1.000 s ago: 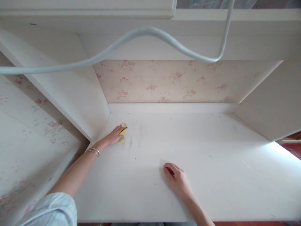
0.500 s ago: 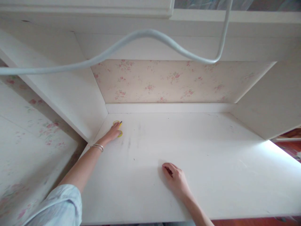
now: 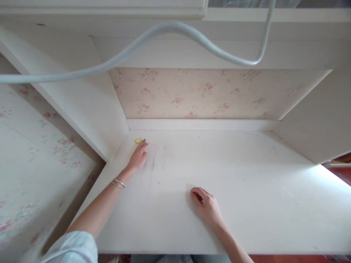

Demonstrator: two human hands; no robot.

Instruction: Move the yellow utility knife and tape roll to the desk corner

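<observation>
My left hand (image 3: 138, 157), with two thin bangles (image 3: 117, 183) at the wrist, lies at the far left of the white desktop with its fingers stretched forward. Just beyond the fingers shows a thin yellow ring (image 3: 138, 140). A small dark tip (image 3: 144, 140) sticks out by the fingertips; in the earlier frame it joins a slim yellow body, now covered. Bits of yellow also peek out around the hand, too small to make out. My right hand (image 3: 204, 204) rests on the desktop near the middle, fingers curled in, with nothing visible in them.
The white desktop (image 3: 233, 204) bears faint dark smudges and specks. White side panels (image 3: 90, 109) stand left and right, with floral wallpaper (image 3: 192, 95) behind. A pale cable (image 3: 175, 27) hangs across the top, close to the camera, below an overhead cabinet (image 3: 109, 9).
My left hand has shifted right over the yellow things, covering more of the slim dark-tipped one; the ring stays put. My right hand holds its place. The view has moved slightly.
</observation>
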